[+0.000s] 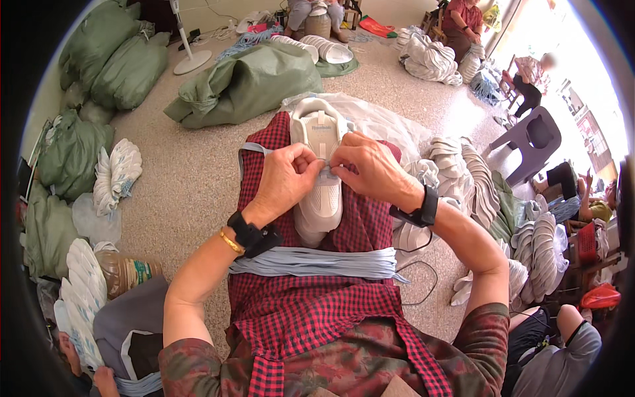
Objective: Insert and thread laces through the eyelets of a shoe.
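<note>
Forearms [221,264] slant inward and upward from bent elbows, and we see both hands meeting over the off-white sneaker [319,205], their backs largely turned up toward us. The left hand [288,173] curls in with thumb and forefinger pressed together; the right hand [370,165] mirrors that pinch, its knuckles arched. Between their fingertips we make out a thin grey-blue shoelace [325,171], gripped from both sides, though the fingers hide most of it.

The sneaker rests on the red-and-black checked apron [364,228] over the lap, upper facing up, its toe toward the wearer's torso and its heel end pointing away. We see its long axis running nearly straight out from the body. It looks clean and pale all over, with a rounded, finely textured toe, a wide collar and a small printed mark inside the heel-end outline. Nearer the torso, we find a bundle of light blue laces [311,263] stretched across the apron.
</note>
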